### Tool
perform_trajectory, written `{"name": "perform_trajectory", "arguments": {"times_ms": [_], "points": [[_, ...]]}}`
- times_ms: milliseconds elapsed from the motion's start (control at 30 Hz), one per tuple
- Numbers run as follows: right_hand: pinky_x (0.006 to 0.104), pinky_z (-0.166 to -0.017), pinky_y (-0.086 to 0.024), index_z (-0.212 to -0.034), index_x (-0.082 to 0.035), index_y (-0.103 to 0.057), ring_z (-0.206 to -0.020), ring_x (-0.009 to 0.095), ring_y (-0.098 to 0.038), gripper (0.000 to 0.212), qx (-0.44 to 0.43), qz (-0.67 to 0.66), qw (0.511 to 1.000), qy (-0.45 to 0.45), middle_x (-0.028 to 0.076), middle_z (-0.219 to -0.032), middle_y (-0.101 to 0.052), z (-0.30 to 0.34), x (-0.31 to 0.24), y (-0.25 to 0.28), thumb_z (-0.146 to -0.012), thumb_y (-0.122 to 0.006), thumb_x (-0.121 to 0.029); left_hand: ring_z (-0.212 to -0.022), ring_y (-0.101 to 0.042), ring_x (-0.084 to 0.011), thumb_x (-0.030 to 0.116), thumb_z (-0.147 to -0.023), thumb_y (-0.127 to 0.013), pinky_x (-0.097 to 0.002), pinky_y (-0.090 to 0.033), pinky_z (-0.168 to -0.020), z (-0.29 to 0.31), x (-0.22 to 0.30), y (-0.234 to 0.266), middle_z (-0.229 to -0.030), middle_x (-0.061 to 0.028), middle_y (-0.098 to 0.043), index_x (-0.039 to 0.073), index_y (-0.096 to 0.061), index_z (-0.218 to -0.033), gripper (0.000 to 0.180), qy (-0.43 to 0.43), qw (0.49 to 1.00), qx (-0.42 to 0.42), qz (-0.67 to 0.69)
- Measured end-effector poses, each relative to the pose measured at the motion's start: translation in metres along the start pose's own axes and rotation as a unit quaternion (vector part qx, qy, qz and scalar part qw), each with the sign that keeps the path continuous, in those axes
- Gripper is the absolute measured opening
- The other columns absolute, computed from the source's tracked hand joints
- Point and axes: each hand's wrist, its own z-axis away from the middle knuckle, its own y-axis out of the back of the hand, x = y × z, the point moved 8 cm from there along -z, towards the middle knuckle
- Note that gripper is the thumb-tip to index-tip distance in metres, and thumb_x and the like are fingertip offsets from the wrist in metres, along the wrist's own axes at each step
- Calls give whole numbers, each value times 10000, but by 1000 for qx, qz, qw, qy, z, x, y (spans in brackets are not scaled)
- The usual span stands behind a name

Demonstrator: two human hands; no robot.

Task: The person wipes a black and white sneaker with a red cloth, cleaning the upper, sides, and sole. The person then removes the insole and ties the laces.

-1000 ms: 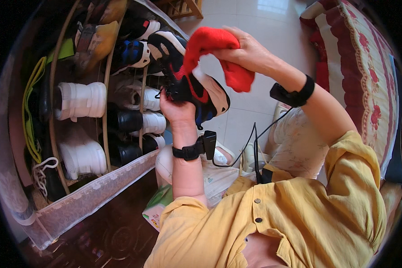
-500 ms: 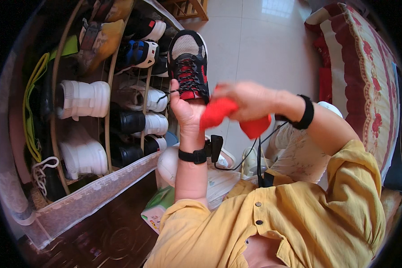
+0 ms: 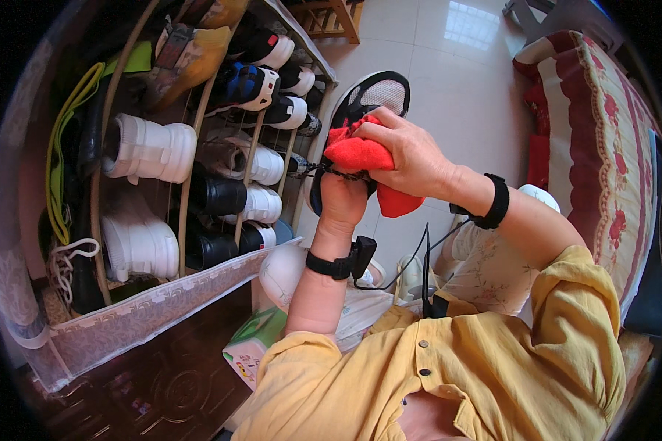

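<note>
A black, white and red sneaker is held up in front of me, tilted with its toe pointing away. My left hand is at its heel end, supporting it; the fingers are mostly hidden inside or behind the shoe. Bunched in my right hand is a red cloth, pressed against the sneaker's lace and tongue area. One end of the cloth hangs below my right palm. Dark laces dangle near my left hand.
On the left, a fabric-covered shoe rack holds several shoes, including a white shoe and a blue-black one. A bed with a floral cover stands at the right. Below lies a green-and-white package.
The sneaker has swung right and tilted, turning its side toward me. My right hand has brought the cloth from beside the shoe onto its upper.
</note>
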Motion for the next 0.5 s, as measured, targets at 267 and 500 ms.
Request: {"name": "perform_trajectory", "arguments": {"times_ms": [267, 500], "points": [[450, -938, -529, -1312, -129, -598, -1096, 400, -630, 529, 113, -19, 989, -98, 150, -1241, -591, -19, 49, 39, -801, -718, -194, -1137, -631, -232, 223, -938, -585, -366, -463, -1049, -10, -32, 18, -1173, -98, -695, 54, -641, -1194, 312, 125, 982, 84, 115], [460, -877, -549, -1257, -179, -631, -1057, 387, -651, 481, 0, 49, 998, -42, 130, -1195, -609, -10, 23, 24, -788, -734, -214, -1144, -631, -184, 275, -988, -639, -289, -479, -993, -6, -42, 37, -1271, -87, -661, 29, -574, -1356, 447, 119, 941, 152, -280]]}}
